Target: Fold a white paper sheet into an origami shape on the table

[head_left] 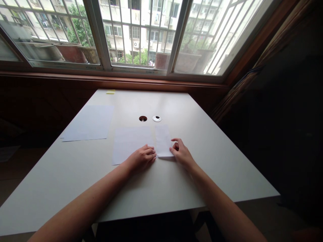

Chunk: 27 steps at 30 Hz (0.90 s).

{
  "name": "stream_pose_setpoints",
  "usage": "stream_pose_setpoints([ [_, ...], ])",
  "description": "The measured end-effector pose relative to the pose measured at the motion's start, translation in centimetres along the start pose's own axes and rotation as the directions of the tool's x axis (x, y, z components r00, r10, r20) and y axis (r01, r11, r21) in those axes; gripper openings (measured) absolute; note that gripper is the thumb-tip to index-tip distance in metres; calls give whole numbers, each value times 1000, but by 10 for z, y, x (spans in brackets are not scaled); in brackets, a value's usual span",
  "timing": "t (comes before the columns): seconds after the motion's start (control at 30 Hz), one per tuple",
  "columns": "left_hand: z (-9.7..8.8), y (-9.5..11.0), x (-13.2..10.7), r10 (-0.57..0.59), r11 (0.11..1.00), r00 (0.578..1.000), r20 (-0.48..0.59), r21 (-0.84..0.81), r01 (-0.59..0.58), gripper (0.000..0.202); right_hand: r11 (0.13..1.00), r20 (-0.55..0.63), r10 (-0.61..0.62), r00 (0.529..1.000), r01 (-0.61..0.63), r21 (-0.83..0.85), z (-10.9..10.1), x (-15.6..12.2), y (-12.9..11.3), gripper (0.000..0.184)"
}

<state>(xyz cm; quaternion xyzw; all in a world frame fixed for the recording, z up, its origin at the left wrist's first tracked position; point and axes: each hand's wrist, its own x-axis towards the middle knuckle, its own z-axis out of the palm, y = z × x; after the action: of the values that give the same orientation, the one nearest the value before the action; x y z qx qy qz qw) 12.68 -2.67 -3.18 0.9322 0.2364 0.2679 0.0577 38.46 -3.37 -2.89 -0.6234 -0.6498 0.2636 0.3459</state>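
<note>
A white sheet of paper [132,139] lies flat on the table in front of me. Along its right side runs a narrow strip of paper [163,139], with a thin gap between them near the top; whether they join lower down is hidden. My left hand [144,156] rests at the lower end of that gap, its fingers bent and close together on the paper. With thumb and fingers curled, my right hand [180,151] grips the strip's right edge. The strip's lower edge is slightly raised and casts a shadow.
The white table [222,174] has a round cable hole [143,118] with a round cover [156,118] beside it. Another white sheet [88,122] lies at the left. A yellow slip [110,91] sits at the far edge, below a barred window [138,33].
</note>
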Motion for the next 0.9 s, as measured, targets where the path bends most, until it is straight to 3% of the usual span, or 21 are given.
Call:
stream_pose_setpoints([
  [0.43,-3,-3,-4,-4,1000,1000,3,18,4,20,1000,-20,10,1000,-10,-13,-6,0,4,33],
  [0.73,-6,-5,-4,-19,996,1000,-2,86,19,25,996,-128,21,992,-31,-79,-5,4,11,29],
  [0.9,-3,-13,-5,-115,981,992,-53,150,122,36,969,-223,-146,964,93,-231,-5,9,11,22],
])
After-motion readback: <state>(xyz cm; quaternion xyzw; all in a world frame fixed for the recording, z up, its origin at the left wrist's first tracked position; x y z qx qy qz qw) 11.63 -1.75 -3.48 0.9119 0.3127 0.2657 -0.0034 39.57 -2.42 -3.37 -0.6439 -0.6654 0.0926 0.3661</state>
